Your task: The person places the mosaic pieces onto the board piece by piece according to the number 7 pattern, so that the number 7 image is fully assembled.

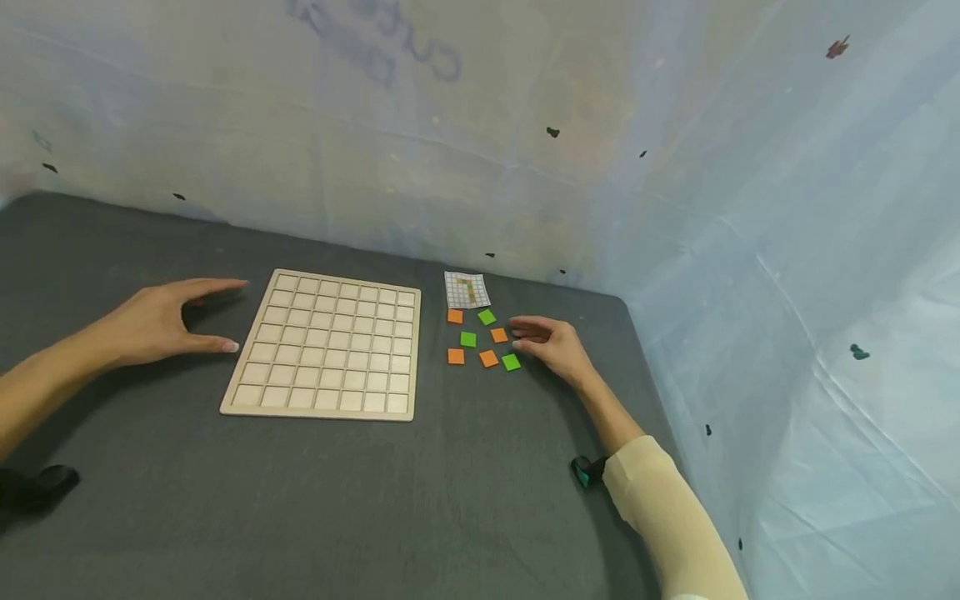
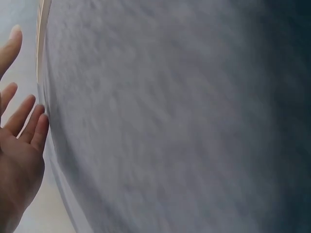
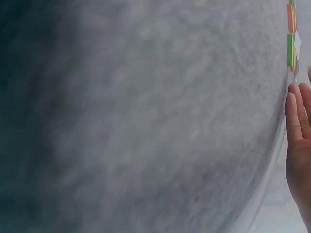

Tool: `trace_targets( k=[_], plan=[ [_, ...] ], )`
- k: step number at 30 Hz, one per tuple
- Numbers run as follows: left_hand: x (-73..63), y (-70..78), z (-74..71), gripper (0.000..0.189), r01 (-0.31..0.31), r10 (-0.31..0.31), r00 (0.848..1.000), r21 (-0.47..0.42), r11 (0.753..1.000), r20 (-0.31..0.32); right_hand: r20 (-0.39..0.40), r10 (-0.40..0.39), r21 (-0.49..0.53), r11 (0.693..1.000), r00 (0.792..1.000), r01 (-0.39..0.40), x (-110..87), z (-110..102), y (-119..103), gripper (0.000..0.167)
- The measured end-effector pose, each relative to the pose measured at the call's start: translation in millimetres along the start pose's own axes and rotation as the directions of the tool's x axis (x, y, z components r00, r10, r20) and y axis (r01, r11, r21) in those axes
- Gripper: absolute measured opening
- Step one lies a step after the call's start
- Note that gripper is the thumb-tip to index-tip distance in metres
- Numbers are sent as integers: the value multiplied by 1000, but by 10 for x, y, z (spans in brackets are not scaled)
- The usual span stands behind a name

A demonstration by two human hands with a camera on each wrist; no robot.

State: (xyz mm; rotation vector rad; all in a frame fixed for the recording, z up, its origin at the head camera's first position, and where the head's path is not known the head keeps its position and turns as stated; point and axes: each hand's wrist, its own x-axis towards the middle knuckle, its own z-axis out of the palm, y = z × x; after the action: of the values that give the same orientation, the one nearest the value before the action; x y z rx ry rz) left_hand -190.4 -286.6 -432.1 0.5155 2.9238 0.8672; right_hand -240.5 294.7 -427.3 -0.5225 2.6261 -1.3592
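Note:
A pale wooden grid board (image 1: 330, 412) lies flat on the dark table, its squares bare. My left hand (image 1: 153, 321) is just left of the board, thumb and fingers spread apart with nothing between them. On the right, my right hand (image 1: 555, 346) hovers or rests beside a group of small square tiles, fingers slightly bent and holding nothing visible. An orange tile (image 1: 498, 335) and a green tile (image 1: 511, 362) are closest to its fingertips. Other tiles include a green tile (image 1: 468, 339) and an orange tile (image 1: 456, 357). In the right wrist view the fingers (image 3: 293, 116) look extended.
A small printed grid card (image 1: 467, 290) with a coloured pattern lies behind the tiles. Pale sheeting (image 1: 480, 167) rises along the table's back and right sides. The dark tabletop (image 1: 315, 500) stretches in front of the board.

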Motion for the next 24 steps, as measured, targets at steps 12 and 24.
trace_targets(
  k=[12,24],
  plan=[
    [77,128,81,89,-4,6,999,-53,999,42,54,41,-105,994,998,-36,91,107,-60,39],
    [171,80,110,74,-33,39,997,-98,995,64,62,47,-202,979,997,-33,172,127,-1,33]
  ],
)
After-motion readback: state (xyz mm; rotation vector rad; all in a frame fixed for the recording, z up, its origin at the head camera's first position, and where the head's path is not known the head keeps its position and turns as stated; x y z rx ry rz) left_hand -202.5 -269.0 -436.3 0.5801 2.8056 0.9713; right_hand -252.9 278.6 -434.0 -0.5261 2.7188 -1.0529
